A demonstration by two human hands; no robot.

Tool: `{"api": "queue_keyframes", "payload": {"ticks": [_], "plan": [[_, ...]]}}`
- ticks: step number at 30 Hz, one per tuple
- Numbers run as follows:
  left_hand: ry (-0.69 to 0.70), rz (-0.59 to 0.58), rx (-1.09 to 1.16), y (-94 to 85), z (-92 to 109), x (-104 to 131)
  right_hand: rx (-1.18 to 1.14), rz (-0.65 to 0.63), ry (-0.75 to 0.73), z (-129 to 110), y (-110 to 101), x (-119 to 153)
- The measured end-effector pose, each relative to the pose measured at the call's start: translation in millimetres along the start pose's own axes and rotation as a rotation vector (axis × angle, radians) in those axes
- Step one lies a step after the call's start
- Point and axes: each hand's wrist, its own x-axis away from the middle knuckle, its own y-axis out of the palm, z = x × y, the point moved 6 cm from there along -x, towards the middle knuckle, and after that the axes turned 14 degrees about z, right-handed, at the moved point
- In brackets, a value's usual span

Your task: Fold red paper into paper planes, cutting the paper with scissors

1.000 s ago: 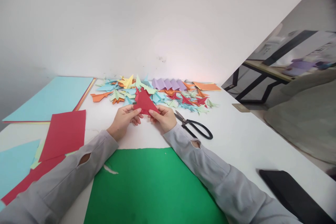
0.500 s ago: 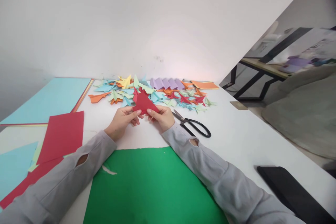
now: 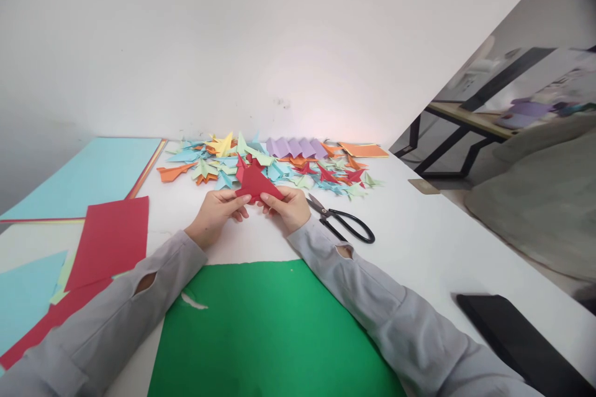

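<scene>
A folded red paper (image 3: 256, 183) is held up between both hands, in front of the pile of coloured folded papers (image 3: 205, 169). My left hand (image 3: 218, 211) pinches its left corner, thumb on top and fingers beneath. On the right corner, my right hand (image 3: 289, 206) grips it the same way. Black-handled scissors (image 3: 347, 223) lie on the white table just right of my right hand, their blades slightly apart. Below the hands, a green sheet (image 3: 274, 329) covers the near part of the table.
Large light-blue sheets (image 3: 93, 173) and a red sheet (image 3: 112, 239) lie at the left. A purple pleated paper (image 3: 297, 148) and orange sheets (image 3: 365, 150) are by the wall. A black object (image 3: 516, 335) rests at the near right.
</scene>
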Motion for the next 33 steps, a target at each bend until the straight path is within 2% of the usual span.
{"api": "queue_keyframes", "payload": {"ticks": [5, 16, 26, 33], "plan": [[0.017, 0.025, -0.009, -1.1, 2.0, -0.2, 0.011, -0.02, 0.008, -0.7, 1.1, 1.1], [0.071, 0.003, -0.045, 0.3, -0.1, -1.0, 0.079, -0.049, -0.024, -4.5, 2.9, 3.1], [0.081, 0.025, -0.053, 2.4, 3.2, 1.1, 0.099, -0.128, 0.039, -2.2, 9.0, 5.3], [0.037, -0.021, -0.059, 3.9, 1.4, 1.4, 0.05, -0.084, 0.062, 2.3, 3.7, 0.9]]}}
